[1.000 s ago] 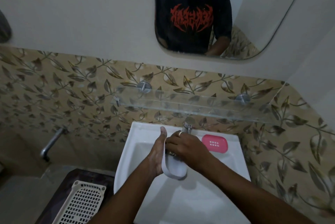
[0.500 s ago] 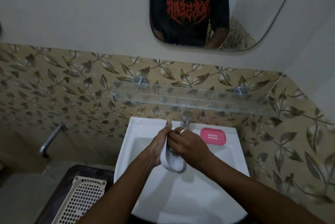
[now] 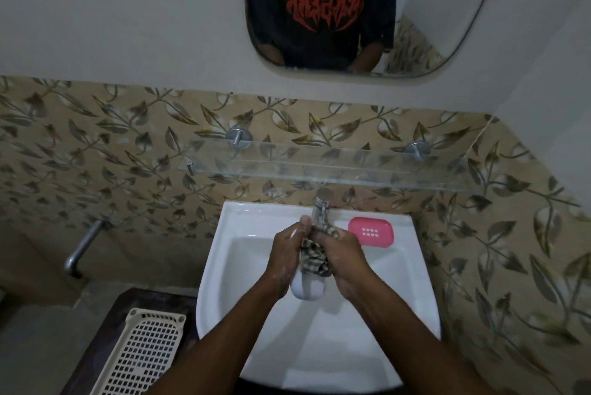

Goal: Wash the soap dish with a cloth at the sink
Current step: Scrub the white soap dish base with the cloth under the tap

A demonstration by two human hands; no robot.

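Over the white sink point(image 3: 399, 282) my left hand point(image 3: 286, 255) grips a white soap dish point(image 3: 307, 289), held on edge with its lower rounded end showing below my hands. My right hand point(image 3: 347, 258) presses a checked cloth point(image 3: 315, 255) against the dish. Both hands sit just under the chrome tap point(image 3: 320, 210). A pink perforated soap dish part point(image 3: 371, 231) lies flat on the sink's back right ledge.
A glass shelf point(image 3: 319, 167) juts from the leaf-patterned tiles above the tap. A cream plastic basket point(image 3: 140, 356) rests on a dark surface at lower left. A metal wall pipe point(image 3: 81, 247) sticks out at left. A mirror point(image 3: 447, 10) hangs above.
The cloth now shows between my hands, bunched on the dish. My hands have shifted slightly on the dish under the tap, and the camera has tilted down a little.
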